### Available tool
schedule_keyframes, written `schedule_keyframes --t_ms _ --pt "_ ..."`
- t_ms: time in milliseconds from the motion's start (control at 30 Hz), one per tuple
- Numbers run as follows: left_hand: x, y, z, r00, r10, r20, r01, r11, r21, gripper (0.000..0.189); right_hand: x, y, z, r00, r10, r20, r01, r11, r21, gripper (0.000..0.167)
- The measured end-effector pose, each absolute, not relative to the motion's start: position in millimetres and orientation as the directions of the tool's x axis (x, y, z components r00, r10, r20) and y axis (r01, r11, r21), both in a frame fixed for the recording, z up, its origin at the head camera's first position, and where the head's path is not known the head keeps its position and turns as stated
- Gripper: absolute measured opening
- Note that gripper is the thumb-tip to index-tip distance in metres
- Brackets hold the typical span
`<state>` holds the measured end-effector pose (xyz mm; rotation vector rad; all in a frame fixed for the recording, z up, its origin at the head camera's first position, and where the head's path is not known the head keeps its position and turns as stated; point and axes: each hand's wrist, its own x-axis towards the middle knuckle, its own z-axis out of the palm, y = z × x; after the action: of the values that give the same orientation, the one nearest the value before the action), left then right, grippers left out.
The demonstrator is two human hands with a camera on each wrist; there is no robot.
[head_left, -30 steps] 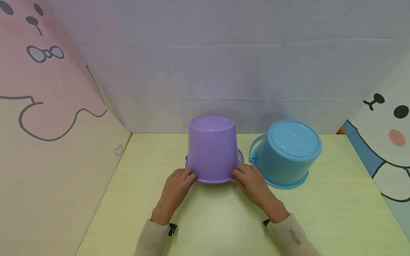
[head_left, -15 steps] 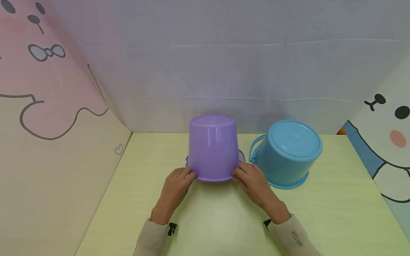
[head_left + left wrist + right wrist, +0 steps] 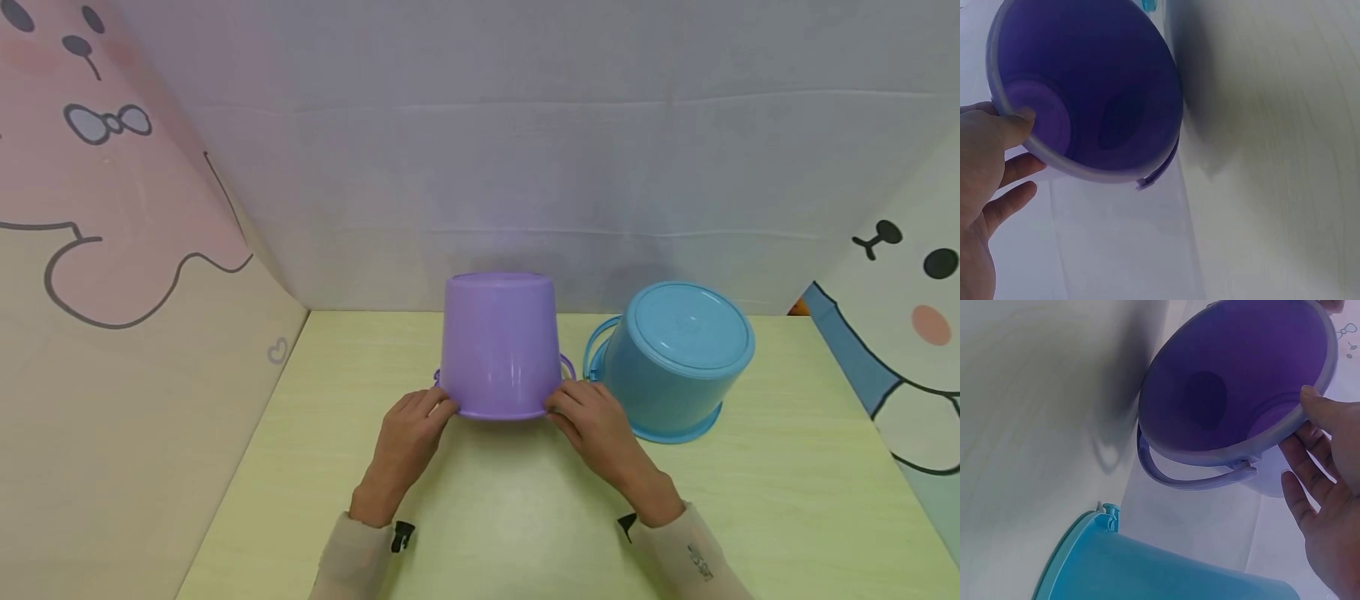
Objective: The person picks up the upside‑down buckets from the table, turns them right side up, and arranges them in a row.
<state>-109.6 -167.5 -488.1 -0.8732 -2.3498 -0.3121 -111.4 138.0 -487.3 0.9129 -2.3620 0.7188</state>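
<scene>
A purple bucket (image 3: 501, 350) is upside down and tipped back, its near rim raised off the table. The left hand (image 3: 410, 433) grips that rim at its left side, thumb inside and fingers outside in the left wrist view. At the rim's right side the right hand (image 3: 596, 429) pinches it the same way, as the right wrist view shows. The bucket's inside (image 3: 1097, 81) faces both wrist cameras, and its far rim appears to touch the table. Its purple handle (image 3: 1191, 483) hangs at the back. Upside down to the right stands a blue bucket (image 3: 675, 367).
The pale yellow-green table (image 3: 495, 517) meets a whitish back wall (image 3: 525, 167). Side panels with cartoon animals, a left panel (image 3: 150, 417) and a right panel (image 3: 930, 350), flank it. The blue bucket's handle (image 3: 596, 342) lies close to the purple bucket and the right hand.
The purple bucket's near rim has risen and its base has tilted further toward the back wall. Both hands have moved up slightly with the rim. The blue bucket has stayed put.
</scene>
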Motion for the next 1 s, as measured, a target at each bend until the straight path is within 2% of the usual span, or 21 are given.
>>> schedule_keyframes --t_ms 400,733,833,933,1000 --pt "-109.1 -164.9 -476.5 -0.585 0.47 0.661 0.665 0.745 0.058 0.027 -113.0 140.2 -480.9 -0.629 -0.436 0.644 -0.728 0.62 -0.292 0.029" --pt "-109.3 -163.1 -466.9 -0.59 0.437 0.679 0.664 0.741 0.1 0.02 -114.1 140.9 -473.0 -0.637 -0.421 0.646 -0.718 0.63 -0.297 0.029" --pt "-110.1 -162.3 -464.4 -0.591 0.429 0.683 0.664 0.739 0.111 0.018 -114.6 141.6 -470.9 -0.635 -0.416 0.651 -0.719 0.626 -0.302 0.025" --pt "-110.8 -161.8 -462.3 -0.598 0.421 0.682 0.664 0.737 0.126 0.015 -116.0 142.3 -469.4 -0.627 -0.413 0.66 -0.726 0.618 -0.303 0.01" --pt "-111.0 -161.4 -460.8 -0.599 0.42 0.682 0.666 0.734 0.133 0.01 -117.1 142.7 -468.9 -0.621 -0.41 0.668 -0.732 0.609 -0.306 0.016"
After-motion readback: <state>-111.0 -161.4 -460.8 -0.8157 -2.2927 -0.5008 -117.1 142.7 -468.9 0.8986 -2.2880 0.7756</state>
